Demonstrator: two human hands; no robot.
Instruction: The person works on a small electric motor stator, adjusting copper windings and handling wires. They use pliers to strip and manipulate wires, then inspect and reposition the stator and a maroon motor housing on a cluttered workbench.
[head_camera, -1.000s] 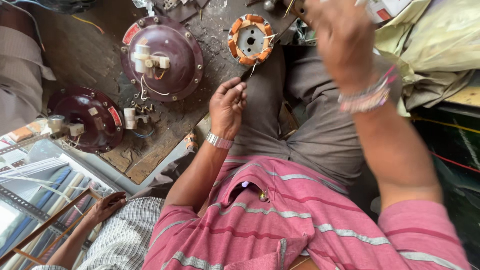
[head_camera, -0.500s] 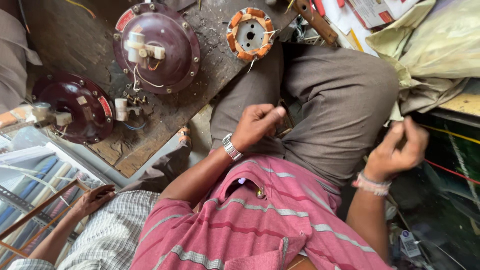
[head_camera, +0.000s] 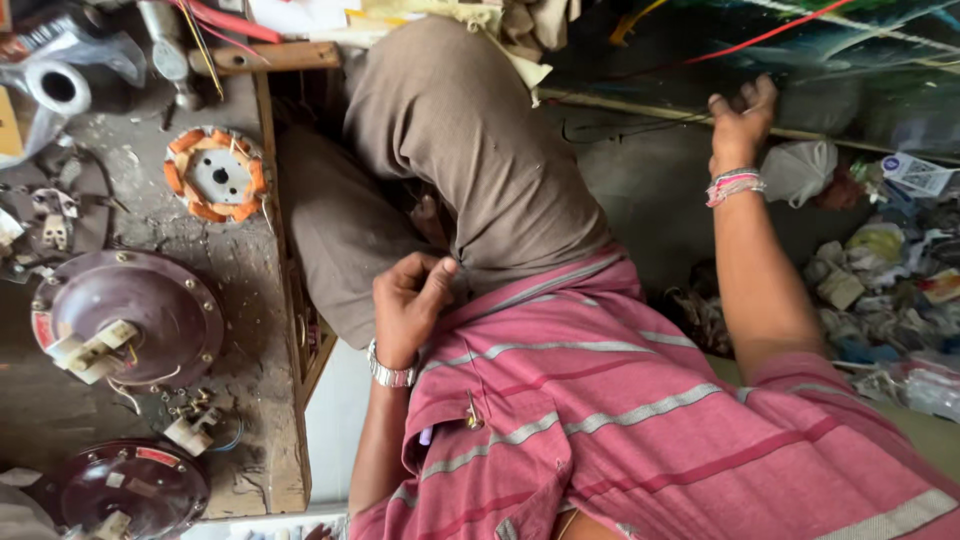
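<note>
The left hand (head_camera: 408, 300) is curled up against the brown trousers (head_camera: 470, 150). Its grip is closed, and it cannot be told if anything is held inside. The right hand (head_camera: 740, 120) is stretched far to the right with an open, empty grip, just above a white bag (head_camera: 800, 170). On the counter (head_camera: 250, 300) at the left, an orange wire ring (head_camera: 215, 175) and round brown covers (head_camera: 125, 315) are laid apart, not yet joined and not touched.
</note>
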